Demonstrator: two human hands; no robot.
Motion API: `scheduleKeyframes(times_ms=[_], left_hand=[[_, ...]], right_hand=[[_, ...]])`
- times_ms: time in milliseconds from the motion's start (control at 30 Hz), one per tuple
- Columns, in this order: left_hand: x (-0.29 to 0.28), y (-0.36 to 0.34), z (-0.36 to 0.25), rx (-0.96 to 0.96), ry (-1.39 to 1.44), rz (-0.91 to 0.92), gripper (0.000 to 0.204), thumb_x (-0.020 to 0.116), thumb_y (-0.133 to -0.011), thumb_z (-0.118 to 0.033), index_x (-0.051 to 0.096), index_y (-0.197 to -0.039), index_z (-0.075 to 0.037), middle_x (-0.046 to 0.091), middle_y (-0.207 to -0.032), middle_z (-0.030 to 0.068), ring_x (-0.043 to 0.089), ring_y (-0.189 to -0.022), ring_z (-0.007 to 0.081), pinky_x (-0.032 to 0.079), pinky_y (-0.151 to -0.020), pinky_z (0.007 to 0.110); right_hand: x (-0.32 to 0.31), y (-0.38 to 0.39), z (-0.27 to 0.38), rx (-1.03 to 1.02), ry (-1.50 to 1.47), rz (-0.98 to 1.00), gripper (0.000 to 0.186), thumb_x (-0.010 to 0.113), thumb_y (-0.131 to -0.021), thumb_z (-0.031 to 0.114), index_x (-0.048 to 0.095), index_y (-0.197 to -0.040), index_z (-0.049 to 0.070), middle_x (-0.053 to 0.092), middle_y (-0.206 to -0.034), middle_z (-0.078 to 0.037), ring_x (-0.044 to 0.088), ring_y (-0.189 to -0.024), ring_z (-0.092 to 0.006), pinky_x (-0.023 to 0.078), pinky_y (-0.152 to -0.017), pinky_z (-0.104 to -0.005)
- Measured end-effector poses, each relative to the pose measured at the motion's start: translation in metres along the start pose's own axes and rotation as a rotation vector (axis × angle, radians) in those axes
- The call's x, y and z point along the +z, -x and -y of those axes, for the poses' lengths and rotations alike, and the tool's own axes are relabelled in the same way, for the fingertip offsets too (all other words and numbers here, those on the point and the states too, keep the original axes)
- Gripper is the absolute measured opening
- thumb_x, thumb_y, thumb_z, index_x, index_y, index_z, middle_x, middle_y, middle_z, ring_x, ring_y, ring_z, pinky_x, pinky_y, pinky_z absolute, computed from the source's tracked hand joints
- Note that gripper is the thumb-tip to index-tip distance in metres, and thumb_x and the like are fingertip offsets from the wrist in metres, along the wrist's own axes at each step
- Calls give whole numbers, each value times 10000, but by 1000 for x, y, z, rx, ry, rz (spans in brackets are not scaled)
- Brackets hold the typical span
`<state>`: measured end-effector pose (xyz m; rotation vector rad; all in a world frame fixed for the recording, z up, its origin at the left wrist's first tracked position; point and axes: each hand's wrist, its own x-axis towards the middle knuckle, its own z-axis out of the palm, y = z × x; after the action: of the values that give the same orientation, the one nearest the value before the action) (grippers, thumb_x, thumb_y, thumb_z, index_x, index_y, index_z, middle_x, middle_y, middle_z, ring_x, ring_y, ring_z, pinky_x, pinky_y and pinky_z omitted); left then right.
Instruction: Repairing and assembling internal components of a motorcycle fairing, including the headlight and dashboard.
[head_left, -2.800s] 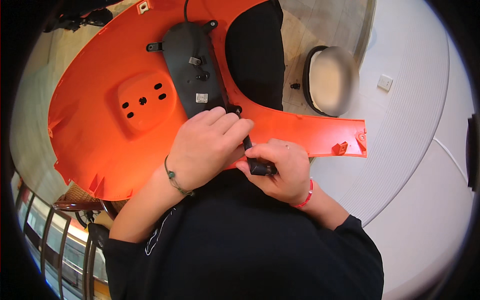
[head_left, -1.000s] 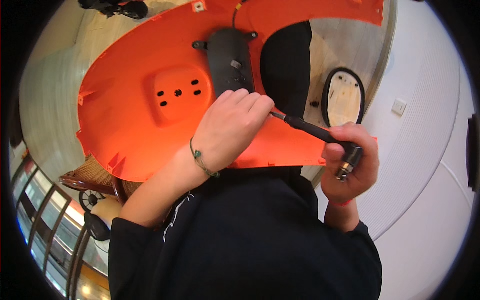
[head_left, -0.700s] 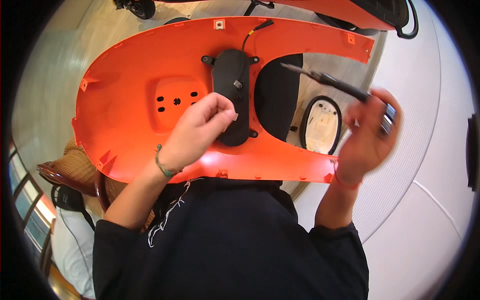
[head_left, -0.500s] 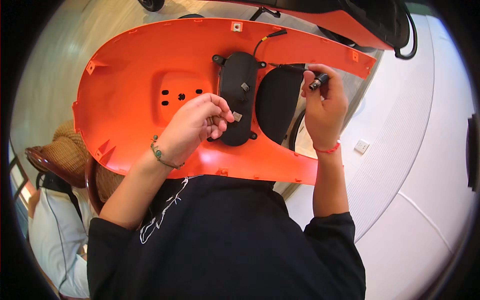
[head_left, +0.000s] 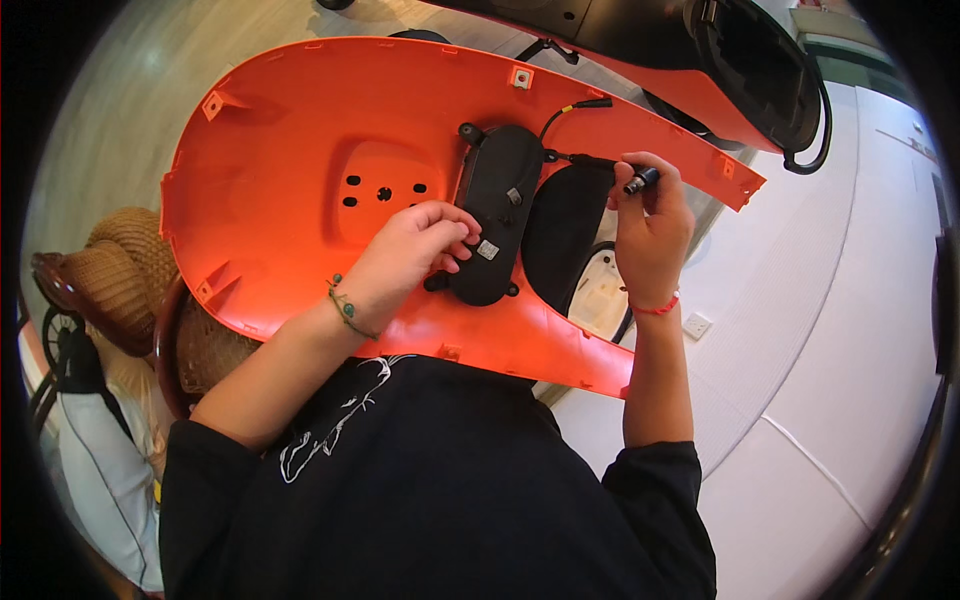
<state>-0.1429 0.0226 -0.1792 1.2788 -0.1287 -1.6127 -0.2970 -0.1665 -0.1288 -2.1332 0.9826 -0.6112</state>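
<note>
In my right hand (head_left: 650, 225) is a black driver-like tool (head_left: 592, 163) with a metal end, its thin tip at the upper-right mounting tab (head_left: 551, 156) of an elongated black housing (head_left: 488, 160). The housing lies on the inner face of a large orange plastic panel (head_left: 260, 150) with several slots in a recessed square. My left hand (head_left: 420, 250) hovers over or touches the housing's lower left, beside a small label (head_left: 488, 250), fingers loosely bent and apart with nothing visible in them. A short cable (head_left: 570, 107) with a plug end runs from the housing's top.
An orange-and-black vehicle body (head_left: 700, 80) stands behind the panel. A wicker chair (head_left: 125, 260) is at left, with white fabric (head_left: 100, 490) below it. A black pad (head_left: 560, 220) and oval cream part (head_left: 600, 290) show through the cutout. A white curved surface (head_left: 800, 330) with a socket (head_left: 697, 325) is at right.
The tool's tip moved from the housing's lower right to its upper-right tab as my right hand rose. My left hand came away from the tool. My view shifted, showing more of the vehicle.
</note>
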Motion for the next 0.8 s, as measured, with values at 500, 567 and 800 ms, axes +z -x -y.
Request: scheduleKeyframes(times_ms=[500,567,800], left_hand=[[1,2,1,-21,174,-87,215,512,-952,-120,584,-1110,6,603,-1049,57,590,-912,128,485,-796,263],[2,1,-2,-31,190,-77,208,511,-950,-115,584,-1105,3,598,-1054,60,586,-914,128,481,-799,262],[2,-1,-1,-32,191,-78,194,516,-946,-104,584,-1097,-3,597,-1046,57,583,-907,119,481,-795,256]], right_hand=[[-3,-7,4,-2,15,27,135,657,-885,37,619,-1013,17,623,-719,-46,623,-644,-112,488,-613,-249],[-4,-8,3,7,11,37,137,662,-881,38,618,-1009,19,631,-729,-52,626,-646,-114,489,-613,-258],[-7,-22,9,-129,101,81,128,657,-869,47,613,-989,37,648,-754,-98,646,-637,-188,488,-600,-282]])
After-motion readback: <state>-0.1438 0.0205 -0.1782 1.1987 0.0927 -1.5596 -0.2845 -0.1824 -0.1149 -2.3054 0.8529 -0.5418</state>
